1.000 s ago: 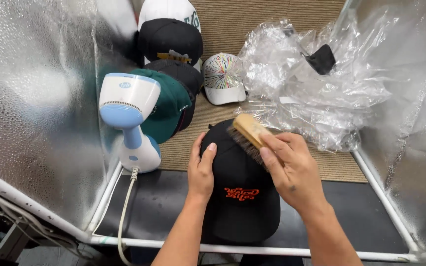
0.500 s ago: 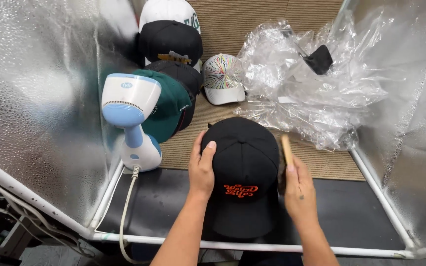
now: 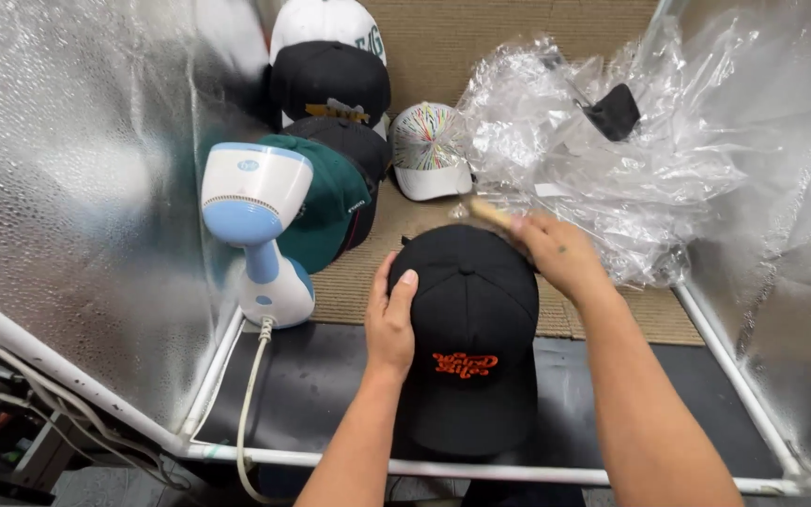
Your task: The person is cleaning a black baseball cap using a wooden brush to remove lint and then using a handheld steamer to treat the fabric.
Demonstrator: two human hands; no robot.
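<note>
The right hand (image 3: 556, 252) was closed around a wooden brush (image 3: 490, 213) at the far edge of the black cap (image 3: 471, 319). Only the pale end of the brush showed beyond the fingers; its bristles were hidden behind the hand and the crown of the cap. The left hand (image 3: 390, 324) lay flat and open against the near left side of the same cap, fingers spread up over the crown, holding nothing else. The cap sat between the two hands, its orange stitched lettering facing the person and its brim toward the near rail, partly on the dark mat (image 3: 312, 385) and partly on the tan ribbed tabletop (image 3: 359, 282).

To the left stood a white and blue steamer (image 3: 255, 221), its cord (image 3: 251, 394) running down off the near edge. Behind it leaned a green cap (image 3: 330, 202), half covering a stack of black caps (image 3: 330, 84) and a white one. A white cap with coloured streaks (image 3: 427, 145) lay farther back. Crumpled clear plastic (image 3: 603, 169) filled the right side, just beyond the right hand, with a small black piece buried in it, too wrapped to make out. Shiny silver walls (image 3: 77, 188) closed in both sides.
</note>
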